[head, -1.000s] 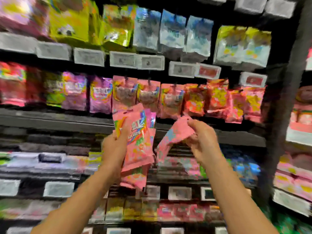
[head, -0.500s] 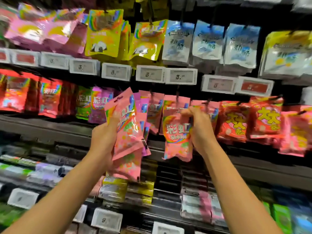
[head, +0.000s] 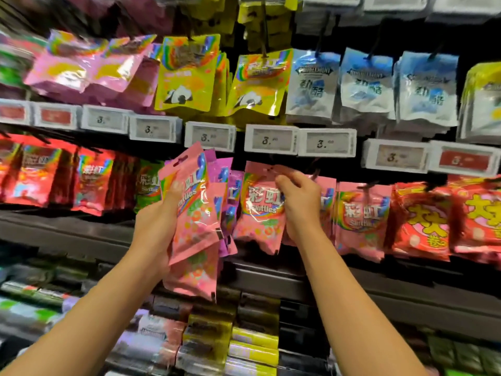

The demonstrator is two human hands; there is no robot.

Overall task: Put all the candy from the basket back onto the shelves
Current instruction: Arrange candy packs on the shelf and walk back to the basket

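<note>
The right hand [head: 299, 203] pinches the top of a glossy pink foil candy pouch [head: 261, 210] at its peg, seemingly not yet hung, while the left hand [head: 158, 226] grips a fan of matching pink pouches [head: 193, 221] awaiting shelving; no basket shows.

Bright store lighting, glare on the shiny yellow panda bags [head: 187, 74] around 12 o'clock; edges smeary and bent, centre fairly sharp.
</note>
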